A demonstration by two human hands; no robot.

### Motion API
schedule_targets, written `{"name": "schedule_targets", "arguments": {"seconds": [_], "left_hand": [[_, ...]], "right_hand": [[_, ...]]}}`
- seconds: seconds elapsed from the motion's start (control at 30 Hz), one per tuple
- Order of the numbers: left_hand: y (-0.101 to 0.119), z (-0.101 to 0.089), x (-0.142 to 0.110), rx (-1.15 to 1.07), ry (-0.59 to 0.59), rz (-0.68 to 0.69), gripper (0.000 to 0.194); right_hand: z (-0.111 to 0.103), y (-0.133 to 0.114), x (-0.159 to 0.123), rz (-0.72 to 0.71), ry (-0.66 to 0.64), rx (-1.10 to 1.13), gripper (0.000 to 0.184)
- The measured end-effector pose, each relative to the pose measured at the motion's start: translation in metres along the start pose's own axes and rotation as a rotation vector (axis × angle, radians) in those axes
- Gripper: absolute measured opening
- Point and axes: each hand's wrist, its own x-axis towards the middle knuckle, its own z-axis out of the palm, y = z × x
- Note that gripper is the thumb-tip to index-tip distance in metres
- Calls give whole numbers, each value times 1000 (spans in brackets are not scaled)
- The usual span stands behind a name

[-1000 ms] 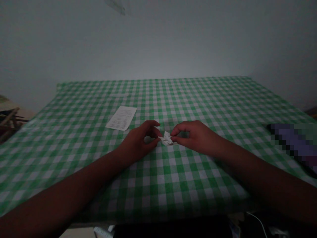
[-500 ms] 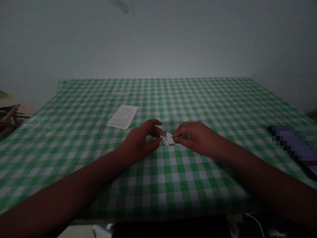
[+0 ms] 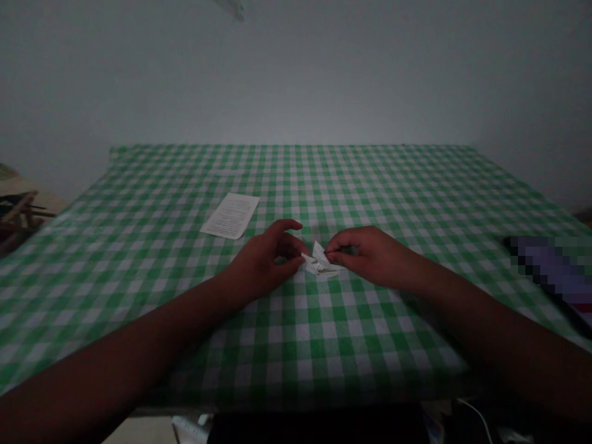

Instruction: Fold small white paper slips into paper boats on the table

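A small folded piece of white paper [image 3: 320,262] lies on the green and white checked tablecloth [image 3: 296,333] between my two hands. My left hand [image 3: 263,262] pinches its left edge with thumb and fingers, the index finger raised above. My right hand [image 3: 367,256] pinches the right side, fingers curled over it. One flap of the paper stands up between the fingertips.
A printed white sheet [image 3: 230,216] lies flat on the cloth to the back left of my hands. A dark blurred object [image 3: 550,271] rests at the right edge. Wooden sticks [image 3: 16,216] show beyond the table's left side. A plain wall stands behind.
The paper's flap has been lifted and opened a little more by my right fingers. Both hands stay in nearly the same place.
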Motion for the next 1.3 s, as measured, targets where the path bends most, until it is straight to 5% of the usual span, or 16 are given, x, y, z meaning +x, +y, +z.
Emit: {"name": "schedule_targets", "arguments": {"seconds": [0.43,0.87,1.3], "left_hand": [[8,5,2,-262,-2,-152,45],[5,6,1,-164,23,-145,47],[7,5,2,-140,30,-191,48]], "right_hand": [[5,6,3,39,-153,185,15],[14,0,2,158,-46,176,19],[11,3,2,83,-160,182,16]]}}
